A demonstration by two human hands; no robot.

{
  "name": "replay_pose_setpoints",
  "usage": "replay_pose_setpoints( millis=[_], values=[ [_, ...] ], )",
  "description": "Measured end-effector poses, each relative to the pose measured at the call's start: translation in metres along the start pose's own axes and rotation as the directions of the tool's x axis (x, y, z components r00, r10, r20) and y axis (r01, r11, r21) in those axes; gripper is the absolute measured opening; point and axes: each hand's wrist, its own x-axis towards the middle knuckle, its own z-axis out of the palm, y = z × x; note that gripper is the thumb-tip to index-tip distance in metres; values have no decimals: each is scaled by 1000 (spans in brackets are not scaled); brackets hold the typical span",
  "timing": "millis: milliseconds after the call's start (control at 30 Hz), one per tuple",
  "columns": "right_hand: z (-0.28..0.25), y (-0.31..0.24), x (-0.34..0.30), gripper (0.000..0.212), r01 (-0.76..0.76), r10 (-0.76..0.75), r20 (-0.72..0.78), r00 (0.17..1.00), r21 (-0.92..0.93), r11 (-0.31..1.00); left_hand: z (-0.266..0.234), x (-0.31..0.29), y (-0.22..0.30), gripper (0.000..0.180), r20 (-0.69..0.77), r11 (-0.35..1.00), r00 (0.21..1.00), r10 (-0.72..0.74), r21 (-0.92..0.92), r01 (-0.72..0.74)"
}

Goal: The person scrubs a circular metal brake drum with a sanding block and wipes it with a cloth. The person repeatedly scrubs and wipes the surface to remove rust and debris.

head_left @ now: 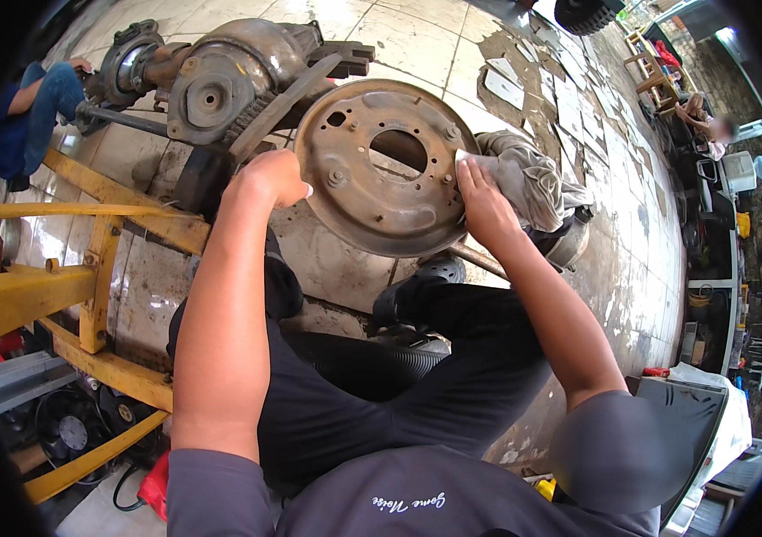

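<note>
Before me a round, rusty brake backing plate (372, 201) stands tilted, with a large hole off centre, smaller holes and studs. My left hand (273, 179) is closed at its left rim, the thumb toward me and the other fingers partly hidden. At the right rim, my right hand (487, 204) presses a crumpled grey rag (533, 183) to the plate, its fingers long and close together. Most of the rag hangs out to the right of that hand, over a cylindrical metal part (569, 243).
A heavy axle housing (242, 63) lies beyond the plate at left. Yellow metal frames (99, 286) stand on my left, with fans (72, 430) under them. Another person (36, 116) crouches far left. Flat sheets (569, 112) lie on the tiled floor; shelving (712, 304) lines the right.
</note>
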Motion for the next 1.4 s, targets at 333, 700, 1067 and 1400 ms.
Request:
replay_pose_setpoints(
  millis=[333,700,1067,1400],
  values=[
    [7,4,4,57,-60,59,-28,998,-43,997,-7,-2,10,45,75,997,997,-14,81,7],
    [-35,39,-5,65,-279,400,100,911,864,419,47,-54,25,46,210,783,976,-56,-597,173],
    [-57,48,-19,50,-29,221,191,956,817,-577,75,-37,25,25,-96,525,964,-247,-849,50],
    [-50,22,-18,46,3,245,-217,945,755,656,60,-15,6,28,-141,624,952,-272,-779,64]
  ],
)
